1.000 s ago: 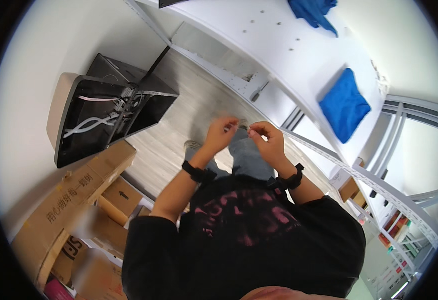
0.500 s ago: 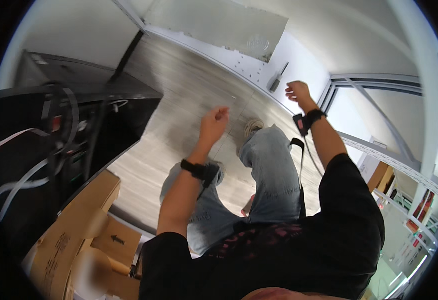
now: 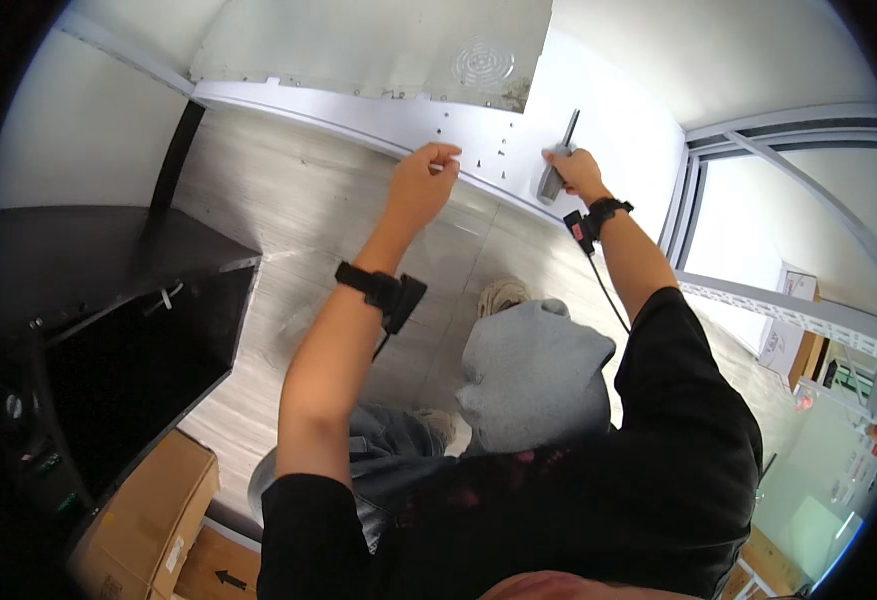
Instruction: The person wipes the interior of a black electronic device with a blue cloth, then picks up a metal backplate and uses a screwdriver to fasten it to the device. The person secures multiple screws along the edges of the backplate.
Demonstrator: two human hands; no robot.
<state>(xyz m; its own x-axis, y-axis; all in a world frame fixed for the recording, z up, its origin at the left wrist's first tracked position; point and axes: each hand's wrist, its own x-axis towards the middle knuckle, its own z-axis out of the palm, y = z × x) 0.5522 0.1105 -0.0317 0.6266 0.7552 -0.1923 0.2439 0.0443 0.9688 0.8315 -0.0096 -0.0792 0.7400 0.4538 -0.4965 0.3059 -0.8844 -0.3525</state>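
A screwdriver (image 3: pixel 550 184) with a grey handle and a dark shaft lies on the white shelf surface, its shaft pointing away from me. The fingers of my right hand (image 3: pixel 582 174) are closed around the upper part of its handle. My left hand (image 3: pixel 422 188) hovers by the shelf's front edge, fingers loosely bent and a little apart, with nothing visible in them. Between the two hands, several small dark screws (image 3: pixel 502 153) stand or lie scattered on the white surface. Both wrists wear black straps with small boxes.
A large grey metal panel (image 3: pixel 378 50) lies at the back of the white shelf (image 3: pixel 358 127). To the left stands a black open cabinet (image 3: pixel 148 350), with cardboard boxes (image 3: pixel 148 510) below it. Grey frame rails (image 3: pixel 788 138) rise on the right. My knees are bent over the wood-look floor (image 3: pixel 288 180).
My right hand has reached the screwdriver and closed on its handle. My left hand has moved forward toward the screws. The view has shifted nearer the shelf, and my legs have folded lower.
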